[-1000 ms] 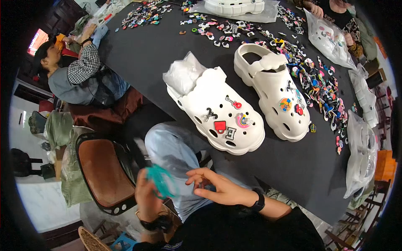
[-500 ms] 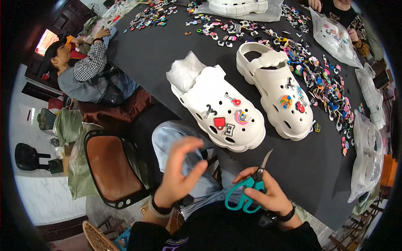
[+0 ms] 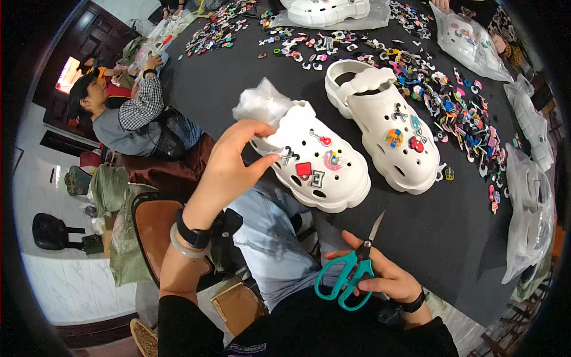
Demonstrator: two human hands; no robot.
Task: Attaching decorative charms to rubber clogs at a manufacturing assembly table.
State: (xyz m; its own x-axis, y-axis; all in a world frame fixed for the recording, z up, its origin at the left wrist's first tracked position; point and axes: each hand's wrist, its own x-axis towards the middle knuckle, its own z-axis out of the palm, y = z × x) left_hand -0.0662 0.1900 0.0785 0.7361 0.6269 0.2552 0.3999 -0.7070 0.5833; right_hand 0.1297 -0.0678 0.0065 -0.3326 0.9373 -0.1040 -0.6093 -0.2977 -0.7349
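Two white clogs stand on the dark table, toes toward me. The left clog carries shoe charms: a red guitar, a rainbow, a red bag, a letter and a dark crossed shape. Clear plastic wrap bunches at its heel. My left hand is at this clog's left side, thumb and forefinger apart; whether it touches the clog is unclear. In my right hand, above my lap, are scissors with teal handles, blades pointing up and away. The right clog also has several charms, among them a round orange one.
Loose colourful charms spread over the table's far and right parts. A lone charm lies by the right clog. Bagged clogs line the right edge, more white clogs the far side. A person sits at left, near an orange-brown chair.
My left hand has moved up and away from me to the left clog's side. The scissors have shifted slightly left and down within my right hand's hold. The view has turned a little.
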